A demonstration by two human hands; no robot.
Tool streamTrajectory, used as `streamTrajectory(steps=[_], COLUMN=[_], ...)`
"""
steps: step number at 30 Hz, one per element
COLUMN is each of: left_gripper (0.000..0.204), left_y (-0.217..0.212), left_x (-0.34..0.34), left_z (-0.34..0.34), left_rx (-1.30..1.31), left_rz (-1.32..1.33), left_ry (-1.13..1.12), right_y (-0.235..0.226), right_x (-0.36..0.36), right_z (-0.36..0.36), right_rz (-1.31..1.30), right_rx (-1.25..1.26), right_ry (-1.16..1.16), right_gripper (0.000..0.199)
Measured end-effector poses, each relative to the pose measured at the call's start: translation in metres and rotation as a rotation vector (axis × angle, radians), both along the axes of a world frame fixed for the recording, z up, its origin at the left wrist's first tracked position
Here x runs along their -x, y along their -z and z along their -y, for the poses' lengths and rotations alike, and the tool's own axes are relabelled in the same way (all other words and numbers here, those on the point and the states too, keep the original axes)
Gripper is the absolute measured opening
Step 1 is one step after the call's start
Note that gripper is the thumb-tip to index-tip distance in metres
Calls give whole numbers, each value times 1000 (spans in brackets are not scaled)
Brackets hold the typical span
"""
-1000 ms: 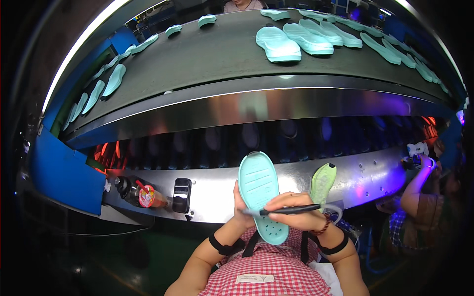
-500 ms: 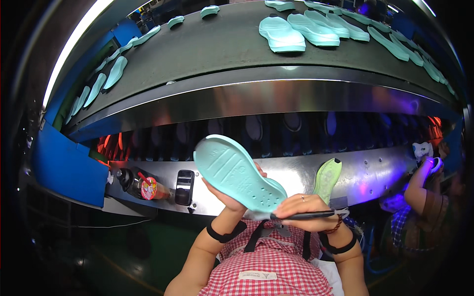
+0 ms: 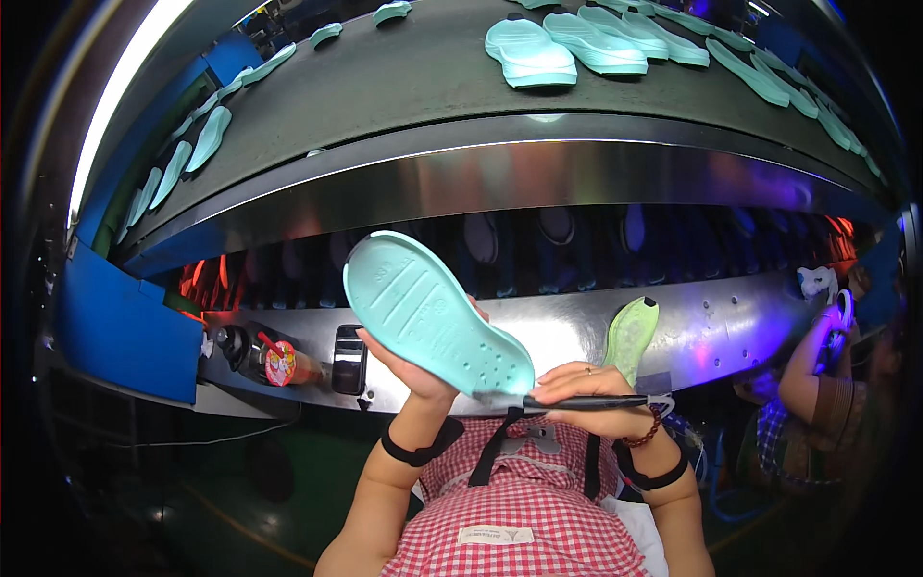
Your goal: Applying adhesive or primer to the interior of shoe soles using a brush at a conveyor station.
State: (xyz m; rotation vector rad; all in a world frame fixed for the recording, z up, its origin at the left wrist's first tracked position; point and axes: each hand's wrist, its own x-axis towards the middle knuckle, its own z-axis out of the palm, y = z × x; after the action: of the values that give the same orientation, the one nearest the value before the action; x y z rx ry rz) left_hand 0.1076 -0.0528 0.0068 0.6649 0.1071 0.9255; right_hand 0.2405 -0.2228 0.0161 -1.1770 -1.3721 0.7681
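Note:
My left hand (image 3: pixel 411 373) holds a pale turquoise shoe sole (image 3: pixel 423 298) from behind and below, tilted up above the metal ledge. Shallow ridges cross the sole's upper part, and small holes dot its lower right end. My right hand (image 3: pixel 598 396) is closed round a black-handled brush (image 3: pixel 586 402), held nearly level. Its greyish, blurred tip meets or lies close to the sole's lower edge; actual contact is hard to tell. A yellow-green sole (image 3: pixel 631 337) with a dark tip lies on the ledge beyond my right hand.
A conveyor belt (image 3: pixel 365 82) ahead carries several turquoise soles (image 3: pixel 531 53). Below its metal side, dark shoe shapes stand in a recess. On the ledge (image 3: pixel 538 322) at left are a black phone (image 3: pixel 349 359), a cup (image 3: pixel 281 363) and a dark bottle (image 3: pixel 236 346). Another person's arm (image 3: pixel 806 370) is at right.
The sole in my left hand has shifted left and up in the picture. My right hand and the brush moved slightly up, the brush turning closer to level. The whole view has shifted a little.

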Motion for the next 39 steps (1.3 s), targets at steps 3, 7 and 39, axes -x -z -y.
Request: streamTrajectory(steps=[3, 7, 39], left_gripper=[90, 78, 64], left_y=[-3, 10, -12], left_x=[3, 7, 42], left_z=[4, 26, -17], left_rx=[-39, 342, -62], left_rz=[-32, -108, -666], left_ry=[94, 116, 919], right_y=[5, 25, -35], right_x=[-5, 5, -25], right_z=[0, -4, 16], right_rz=[-288, -781, 268], right_rx=[109, 86, 78], right_ry=[-57, -18, -264], right_gripper=[20, 19, 27])
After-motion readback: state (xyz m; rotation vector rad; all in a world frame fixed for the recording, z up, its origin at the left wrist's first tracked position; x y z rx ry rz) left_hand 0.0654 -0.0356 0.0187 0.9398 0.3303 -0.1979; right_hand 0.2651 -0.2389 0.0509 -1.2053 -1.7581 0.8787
